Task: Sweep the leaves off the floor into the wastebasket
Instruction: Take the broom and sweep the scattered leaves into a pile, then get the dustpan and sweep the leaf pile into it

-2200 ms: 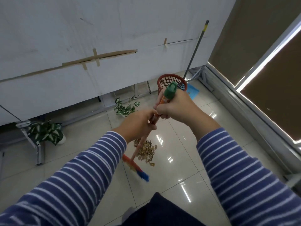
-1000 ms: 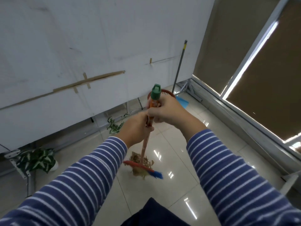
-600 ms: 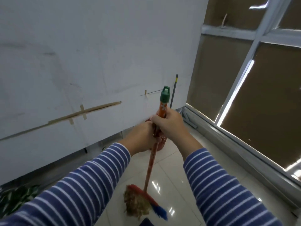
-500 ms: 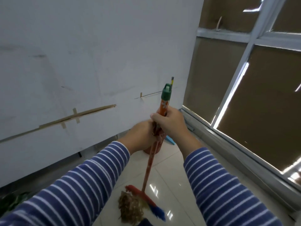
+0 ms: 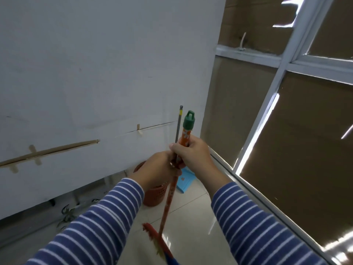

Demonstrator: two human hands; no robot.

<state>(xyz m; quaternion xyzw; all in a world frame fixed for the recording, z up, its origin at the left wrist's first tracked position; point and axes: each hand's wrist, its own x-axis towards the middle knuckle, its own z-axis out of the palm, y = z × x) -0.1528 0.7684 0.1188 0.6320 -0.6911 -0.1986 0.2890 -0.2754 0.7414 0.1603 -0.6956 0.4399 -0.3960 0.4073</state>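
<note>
The broom (image 5: 168, 203) is standing nearly upright in front of the person. Its red head (image 5: 154, 238) is hanging low by the tiled floor (image 5: 191, 236), with a blurred scrap of leaf (image 5: 158, 250) clinging to it. The right hand (image 5: 193, 155) is gripping the orange handle just under the green cap (image 5: 189, 120). The left hand (image 5: 158, 171) is wrapping round the handle directly below, touching the right. The red wastebasket (image 5: 154, 196) is sitting beyond the left hand by the white wall (image 5: 95, 73), with a blue dustpan (image 5: 184, 180) just beside it and a grey pole (image 5: 178, 127) leaning behind.
</note>
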